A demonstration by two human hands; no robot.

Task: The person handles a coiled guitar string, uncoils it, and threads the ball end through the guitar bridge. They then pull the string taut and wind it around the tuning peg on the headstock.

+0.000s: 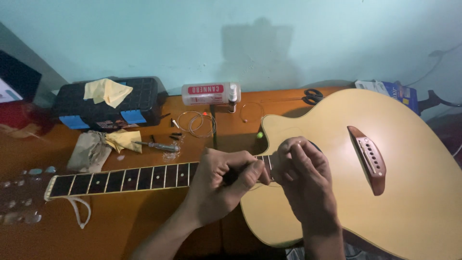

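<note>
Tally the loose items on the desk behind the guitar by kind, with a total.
Cloths/rags: 3, one yellow cloth on the toolbox, one yellow cloth on the desk, one grey-brown rag
Toolbox: 1
Spray can lying on its side: 1
Scissors: 1
Coiled strings: 1 bundle
Screwdriver-like tool: 1
Total: 8

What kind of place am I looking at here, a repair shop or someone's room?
Probably a home workbench used for guitar repair, not a shop: an unstrung acoustic guitar lies on a wooden table against a plain wall, with a black toolbox, coiled strings and a screwdriver beside it.
</note>
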